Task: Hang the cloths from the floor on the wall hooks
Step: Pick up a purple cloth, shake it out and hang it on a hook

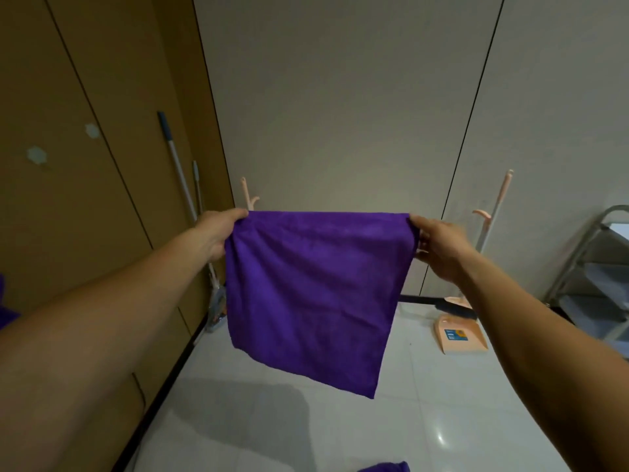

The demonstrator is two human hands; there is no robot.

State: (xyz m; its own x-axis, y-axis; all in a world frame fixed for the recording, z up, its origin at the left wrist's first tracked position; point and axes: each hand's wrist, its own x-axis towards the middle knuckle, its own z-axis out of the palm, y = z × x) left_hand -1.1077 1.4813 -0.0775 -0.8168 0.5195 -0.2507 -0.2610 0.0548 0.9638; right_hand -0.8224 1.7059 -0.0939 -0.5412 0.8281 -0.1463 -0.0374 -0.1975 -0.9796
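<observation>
One purple cloth (316, 294) is up off the floor (425, 420), spread flat between both hands and held out at arm's length in front of the pale wall (340, 97). The left hand (221, 235) pinches its upper left corner, and the right hand (439, 248) pinches the upper right corner. The top edge runs taut and level between them. The rest hangs free, its lowest corner drooping to the right and touching nothing.

I judge this cloth to be midway through its step: lifted and opened out, but not yet on a hook. Two pale hexagonal fittings (92, 130) on the brown panel (68, 80) to the left look like the wall hooks, though they are too small to be sure. Both are bare. The held cloth is well apart from them, so getting it there would probably take a turn to the left and a reach.

More of the task is left. A second purple cloth (384, 467) lies on the floor at the bottom edge, only partly in view. A purple patch (5, 301) at the far left edge may be another cloth, but I cannot tell whether it hangs or lies.

Around the work area, mop poles (177, 155) lean in the corner. A pink dustpan (459, 338) sits on the floor by the pale wall, with a pink handle (500, 202) standing above it. A metal cart (592, 260) stands at the right.
</observation>
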